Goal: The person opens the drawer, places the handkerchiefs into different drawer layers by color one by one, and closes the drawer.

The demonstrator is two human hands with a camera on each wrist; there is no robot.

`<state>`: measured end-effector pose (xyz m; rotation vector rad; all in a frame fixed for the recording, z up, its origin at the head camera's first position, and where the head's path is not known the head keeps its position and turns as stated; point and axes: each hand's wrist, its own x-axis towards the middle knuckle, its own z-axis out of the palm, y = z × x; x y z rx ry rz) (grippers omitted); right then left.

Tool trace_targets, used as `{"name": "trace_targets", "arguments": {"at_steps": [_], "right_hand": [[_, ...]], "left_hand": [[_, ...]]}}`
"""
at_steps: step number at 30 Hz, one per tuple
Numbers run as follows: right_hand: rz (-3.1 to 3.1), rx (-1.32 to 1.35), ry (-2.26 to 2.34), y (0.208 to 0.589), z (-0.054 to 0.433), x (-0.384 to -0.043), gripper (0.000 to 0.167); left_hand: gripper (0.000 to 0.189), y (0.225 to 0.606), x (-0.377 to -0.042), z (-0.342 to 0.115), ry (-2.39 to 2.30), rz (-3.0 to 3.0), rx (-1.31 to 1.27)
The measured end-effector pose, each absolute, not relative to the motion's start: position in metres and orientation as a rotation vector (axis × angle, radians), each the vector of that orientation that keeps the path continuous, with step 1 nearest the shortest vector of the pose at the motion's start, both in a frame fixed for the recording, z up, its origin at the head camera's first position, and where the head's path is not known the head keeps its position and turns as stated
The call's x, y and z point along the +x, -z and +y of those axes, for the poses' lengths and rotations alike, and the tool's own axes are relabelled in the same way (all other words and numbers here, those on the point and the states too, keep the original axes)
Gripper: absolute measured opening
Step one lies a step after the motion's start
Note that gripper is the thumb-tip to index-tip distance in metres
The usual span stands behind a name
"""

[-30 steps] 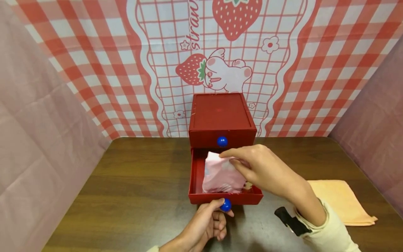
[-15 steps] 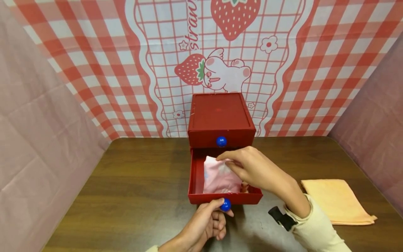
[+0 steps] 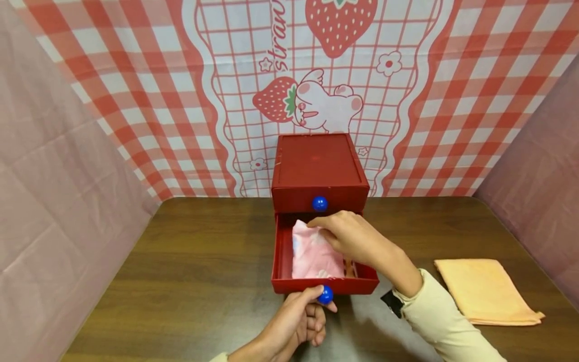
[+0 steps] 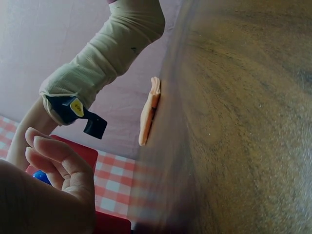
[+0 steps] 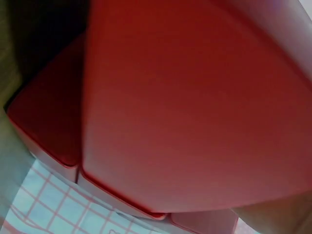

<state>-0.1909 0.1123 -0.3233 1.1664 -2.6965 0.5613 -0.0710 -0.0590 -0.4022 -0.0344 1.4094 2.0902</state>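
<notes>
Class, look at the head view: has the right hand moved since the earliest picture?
Yes. The right hand has shifted leftward: against the upper blue knob, its knuckles sit less far right than before.

Soft, even head-view light, a pale sheen on the tabletop [image 3: 199, 271], the right wrist view blurry.

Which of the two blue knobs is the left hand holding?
The lower knob, on the front of the pulled-out drawer: the left hand pinches it. The upper knob, on the shut drawer above, has no fingers on it.
</notes>
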Motion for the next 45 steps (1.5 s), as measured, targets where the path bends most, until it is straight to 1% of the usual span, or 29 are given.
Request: {"name": "trace_targets", "arguments": {"at_steps": [7,11,12,15,19,21,23,27,31,37,40,45], "right_hand": [[-2.773,1.165,-0.478,0.333,0.111,-0.192,0.034],[-2.784,1.076,-0.396,0.330,0.114,-0.188,0.037],[-2.772,1.057,-0.367,0.328,0.115,-0.186,0.037],[-2.730,1.016,-0.311,0.323,0.119,-0.177,0.030],[-2.664,1.063,-0.290,0.320,0.122,-0.166,0.027],[-2.629,1.100,-0.282,0.323,0.121,-0.164,0.030],[-2.611,1.133,-0.270,0.327,0.120,-0.163,0.028],[-2.657,1.187,-0.302,0.333,0.118,-0.164,0.023],[-2.773,1.238,-0.377,0.335,0.120,-0.167,0.025],[-2.785,1.276,-0.416,0.335,0.121,-0.175,0.023],[-2.774,1.222,-0.429,0.328,0.121,-0.174,0.027],[-2.710,1.109,-0.460,0.298,0.123,-0.166,0.034]], "left_hand": [[0.047,0.402,-0.071,-0.057,-2.084,1.415,-0.035],[0.048,0.401,-0.071,-0.055,-2.080,1.413,-0.042],[0.048,0.401,-0.071,-0.055,-2.080,1.413,-0.042],[0.048,0.401,-0.072,-0.054,-2.083,1.413,-0.036],[0.047,0.401,-0.071,-0.055,-2.095,1.418,-0.017],[0.047,0.401,-0.071,-0.055,-2.100,1.420,-0.008],[0.047,0.401,-0.070,-0.056,-2.103,1.416,-0.001],[0.049,0.401,-0.070,-0.056,-2.098,1.409,0.000],[0.048,0.401,-0.071,-0.055,-2.097,1.409,-0.002],[0.047,0.402,-0.071,-0.056,-2.096,1.418,0.000],[0.048,0.402,-0.071,-0.057,-2.091,1.422,-0.013],[0.049,0.403,-0.070,-0.057,-2.088,1.418,-0.036]]}}
